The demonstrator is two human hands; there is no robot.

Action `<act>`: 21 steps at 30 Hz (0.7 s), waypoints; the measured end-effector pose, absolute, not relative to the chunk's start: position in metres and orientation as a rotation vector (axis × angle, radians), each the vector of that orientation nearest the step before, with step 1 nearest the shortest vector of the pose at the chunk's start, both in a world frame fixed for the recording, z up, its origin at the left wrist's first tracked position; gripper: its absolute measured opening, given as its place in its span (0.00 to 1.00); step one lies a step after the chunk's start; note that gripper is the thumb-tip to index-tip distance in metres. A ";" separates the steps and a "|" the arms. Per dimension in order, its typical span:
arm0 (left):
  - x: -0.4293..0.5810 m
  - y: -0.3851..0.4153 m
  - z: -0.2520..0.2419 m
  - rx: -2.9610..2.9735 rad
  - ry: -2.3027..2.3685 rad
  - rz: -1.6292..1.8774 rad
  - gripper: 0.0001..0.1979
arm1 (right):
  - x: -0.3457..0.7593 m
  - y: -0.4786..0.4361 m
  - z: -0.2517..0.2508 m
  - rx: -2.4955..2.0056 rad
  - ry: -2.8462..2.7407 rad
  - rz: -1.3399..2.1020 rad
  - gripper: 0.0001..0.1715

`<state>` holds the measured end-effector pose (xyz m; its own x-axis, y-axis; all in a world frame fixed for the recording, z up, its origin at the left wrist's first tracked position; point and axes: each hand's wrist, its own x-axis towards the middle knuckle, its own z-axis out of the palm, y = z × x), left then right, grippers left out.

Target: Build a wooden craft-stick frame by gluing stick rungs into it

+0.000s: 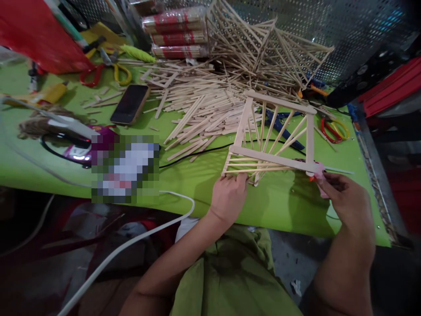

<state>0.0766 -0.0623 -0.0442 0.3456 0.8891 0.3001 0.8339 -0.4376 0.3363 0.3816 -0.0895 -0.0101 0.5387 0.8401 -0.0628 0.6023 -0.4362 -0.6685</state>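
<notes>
A frame of flat craft sticks and thin round sticks (274,158) is held tilted above the front of the green table. My left hand (229,197) is closed on its lower left edge, with the fingertips hidden behind the sticks. At the frame's lower right corner, my right hand (350,199) pinches a pink, partly see-through piece (322,186) with a small red-orange spot. What kind of thing this is I cannot make out. Behind the frame lies a blue-handled tool (283,127), partly hidden by the sticks.
Loose craft sticks (200,114) lie heaped beyond the frame, below a larger stick structure (263,48) and wrapped stick bundles (179,33). Left are a phone (130,104), scissors (92,75) and a yellow glue gun (51,94). More scissors (332,131) lie right. A white cable (131,239) hangs across the front edge.
</notes>
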 end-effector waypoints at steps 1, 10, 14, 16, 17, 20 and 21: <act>0.077 -0.062 -0.044 2.468 1.594 0.658 0.08 | 0.380 -0.089 -0.008 -2.179 -1.100 0.573 0.31; 0.066 -0.062 -0.043 2.387 1.539 0.582 0.05 | 0.373 -0.094 0.000 -1.790 -0.776 0.934 0.29; 0.055 -0.066 -0.042 2.380 1.558 0.594 0.12 | 0.370 -0.101 -0.004 -1.547 -0.706 1.032 0.22; 0.053 -0.066 -0.042 2.379 1.574 0.581 0.11 | 0.364 -0.104 -0.005 -1.432 -0.693 1.185 0.21; 0.053 -0.065 -0.042 2.377 1.577 0.577 0.10 | 0.361 -0.106 -0.006 -1.397 -0.688 1.252 0.20; 0.056 -0.059 -0.040 2.366 1.580 0.579 0.06 | 0.347 -0.109 -0.007 -1.382 -0.686 1.332 0.21; 0.058 -0.058 -0.040 2.362 1.582 0.582 0.06 | 0.343 -0.110 -0.007 -1.389 -0.686 1.306 0.21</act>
<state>0.0577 -0.0575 -0.0399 0.3348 0.9224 0.1924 0.8270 -0.3855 0.4093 0.3431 -0.1103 -0.0073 0.2370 0.9131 -0.3319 -0.2447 -0.2745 -0.9299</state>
